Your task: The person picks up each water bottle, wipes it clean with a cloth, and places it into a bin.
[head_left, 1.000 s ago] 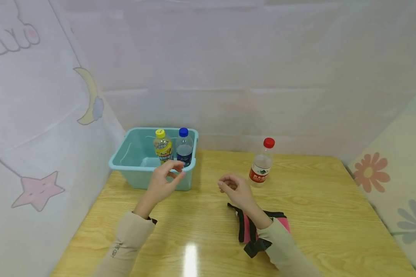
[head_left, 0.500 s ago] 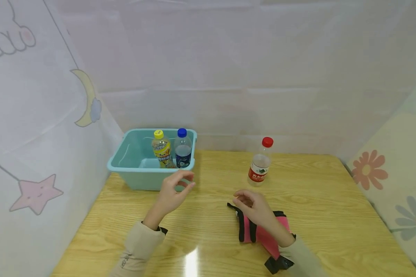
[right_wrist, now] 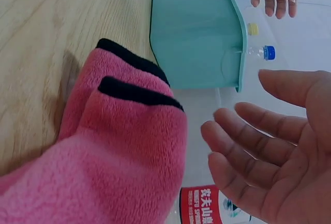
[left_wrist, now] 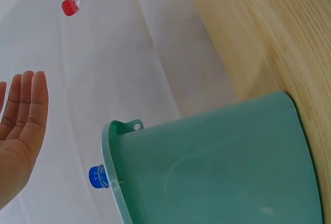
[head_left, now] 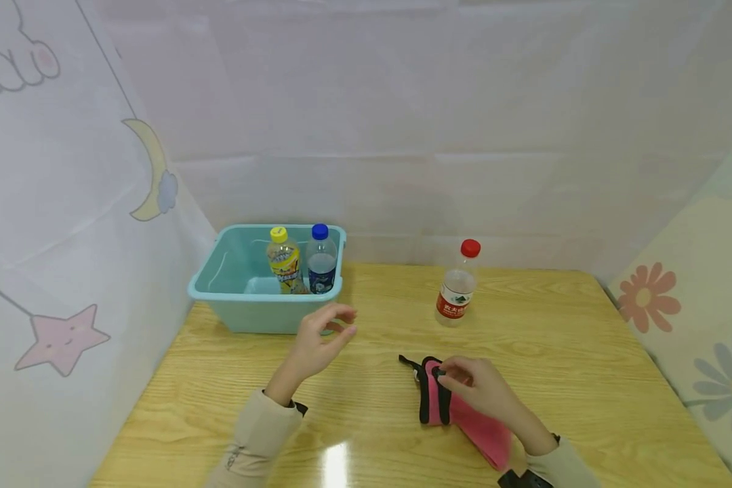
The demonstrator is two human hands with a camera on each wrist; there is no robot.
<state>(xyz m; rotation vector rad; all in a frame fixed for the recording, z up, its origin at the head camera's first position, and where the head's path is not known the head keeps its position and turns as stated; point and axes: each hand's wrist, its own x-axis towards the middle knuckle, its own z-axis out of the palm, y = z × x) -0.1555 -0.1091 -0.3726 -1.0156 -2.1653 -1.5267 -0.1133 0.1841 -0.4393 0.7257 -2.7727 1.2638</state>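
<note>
My right hand (head_left: 478,386) hovers over a folded pink fleece cloth (head_left: 478,430) with black edging. In the right wrist view its relaxed fingers (right_wrist: 248,151) hold nothing, and the pink fabric (right_wrist: 129,141) fills the left side. My left hand (head_left: 323,342) hangs in front of the turquoise bin (head_left: 262,315), thumb and fingers apart with nothing between them. Inside the bin stand a yellow-capped bottle (head_left: 285,264) and a blue-capped bottle (head_left: 322,264). A red-capped bottle (head_left: 457,295) with a red and white label stands upright on the table behind the cloth.
The wooden table (head_left: 573,379) ends at a pale fabric backdrop (head_left: 402,135). A curtain (head_left: 49,257) with star and moon prints closes the left side, and a flower-printed one (head_left: 707,339) the right. A black strap (head_left: 407,361) sticks out from the cloth's left edge.
Both hands have moved right; my right hand has also come nearer, from beside the red-capped bottle to over the pink cloth. My left hand has drawn away from the bin's rim. The bottles stay put.
</note>
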